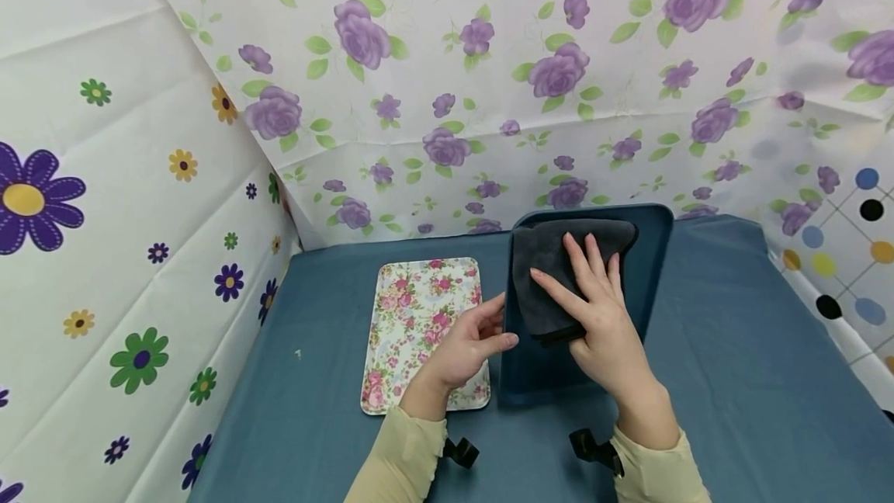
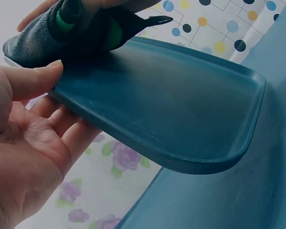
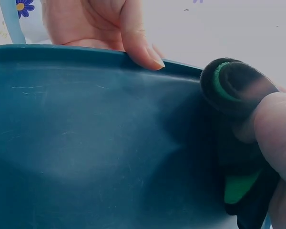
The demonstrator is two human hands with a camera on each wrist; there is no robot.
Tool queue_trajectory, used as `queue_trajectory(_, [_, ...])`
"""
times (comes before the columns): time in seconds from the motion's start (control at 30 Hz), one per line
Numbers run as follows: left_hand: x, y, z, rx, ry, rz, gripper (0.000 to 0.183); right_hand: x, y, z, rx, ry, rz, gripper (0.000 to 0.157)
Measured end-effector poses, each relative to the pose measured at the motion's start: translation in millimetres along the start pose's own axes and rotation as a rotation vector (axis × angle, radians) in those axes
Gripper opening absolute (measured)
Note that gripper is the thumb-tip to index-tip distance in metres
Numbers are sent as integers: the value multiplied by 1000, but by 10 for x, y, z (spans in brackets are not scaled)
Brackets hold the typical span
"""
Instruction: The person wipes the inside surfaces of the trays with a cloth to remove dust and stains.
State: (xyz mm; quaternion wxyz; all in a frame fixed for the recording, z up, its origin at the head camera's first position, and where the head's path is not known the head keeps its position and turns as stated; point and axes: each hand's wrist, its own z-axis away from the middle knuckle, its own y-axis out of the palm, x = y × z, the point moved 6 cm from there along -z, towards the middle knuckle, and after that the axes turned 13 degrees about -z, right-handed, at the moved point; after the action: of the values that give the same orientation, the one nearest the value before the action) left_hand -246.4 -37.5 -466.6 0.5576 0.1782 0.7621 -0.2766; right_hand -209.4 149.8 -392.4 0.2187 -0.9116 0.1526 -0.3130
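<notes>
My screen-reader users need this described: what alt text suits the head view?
A person's right hand spreads its fingers over a folded dark cloth on a blue tray, while the left hand grips the tray's left edge. A floral-patterned tray lies left of it on a blue-covered table, before flower-print sheets.

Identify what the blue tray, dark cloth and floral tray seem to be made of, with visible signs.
Blue tray: probably plastic, smooth and satiny; it shows a soft sheen and fine scratches.
Dark cloth: seemingly plush microfibre, matt; its rolled edge looks fuzzy.
Floral tray: perhaps melamine or another printed plastic, gloss hard to judge; it looks stiff, with rounded corners.
</notes>
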Motion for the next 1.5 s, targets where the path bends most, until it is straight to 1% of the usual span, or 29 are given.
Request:
queue_trajectory(0.17, [-17,14,22,21,0,-49,66,33,9,10,-16,-16,22,120])
queue_trajectory(0.3, [-28,37,24,51,20,-45,66,63,10,10,-47,-39,47,111])
queue_trajectory(0.37, [-34,48,20,61,35,-45,65,72,7,8,-60,-41,59,106])
queue_trajectory(0.43, [-36,56,16,68,43,-41,65,75,-1,10,-68,-33,64,104])
queue_trajectory(0.67, [-51,57,17,70,34,-60,65,70,-18,23,-66,-11,69,107])
queue_trajectory(0.8, [-49,47,10,70,34,-72,65,83,-18,25,-66,-18,66,107])
queue_trajectory(0.97, [-62,42,14,66,51,-75,66,79,-35,34,-93,-32,60,105])
queue_trajectory(1.17, [-72,47,1,83,68,-67,65,40,-75,41,-117,-22,65,104])
queue_trajectory(1.33, [-58,37,-5,79,77,-70,64,35,-97,34,-106,-28,70,105])
queue_trajectory(1.5, [-47,17,11,60,90,-61,64,31,-122,22,-91,-14,79,101])
